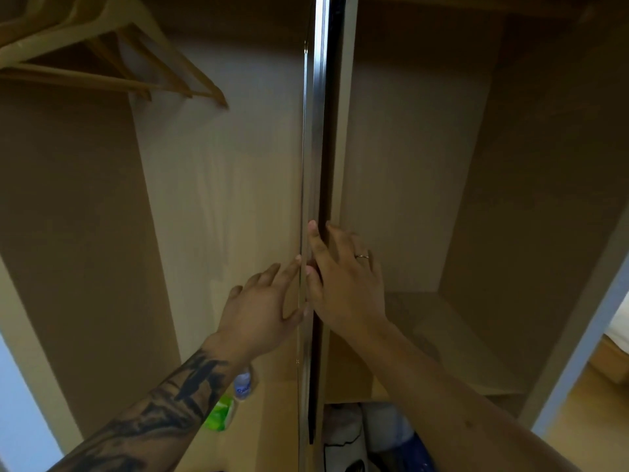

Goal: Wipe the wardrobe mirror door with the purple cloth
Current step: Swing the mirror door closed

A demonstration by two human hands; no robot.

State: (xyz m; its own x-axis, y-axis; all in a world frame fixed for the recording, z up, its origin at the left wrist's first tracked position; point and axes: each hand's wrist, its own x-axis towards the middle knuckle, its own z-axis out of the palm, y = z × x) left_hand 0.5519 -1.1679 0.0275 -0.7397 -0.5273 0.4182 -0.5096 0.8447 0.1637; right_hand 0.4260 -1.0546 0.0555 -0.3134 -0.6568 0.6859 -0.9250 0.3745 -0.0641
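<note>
Fingers of right hand [343, 281] curled round mirror door's metal edge [315, 131], left hand [262, 308] spread flat alongside, wooden hangers [112, 56] upper left.

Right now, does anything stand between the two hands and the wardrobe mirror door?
Nothing visible does. The left hand touches the silver metal-edged mirror door with straight fingers, and the right hand grips its edge. The purple cloth is not in view.

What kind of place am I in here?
Most likely a bedroom or hotel wardrobe, seen from inside its opening: wooden hangers hang at upper left, bare shelving sits on the right, and a sliding door's metal edge runs down the middle.
</note>
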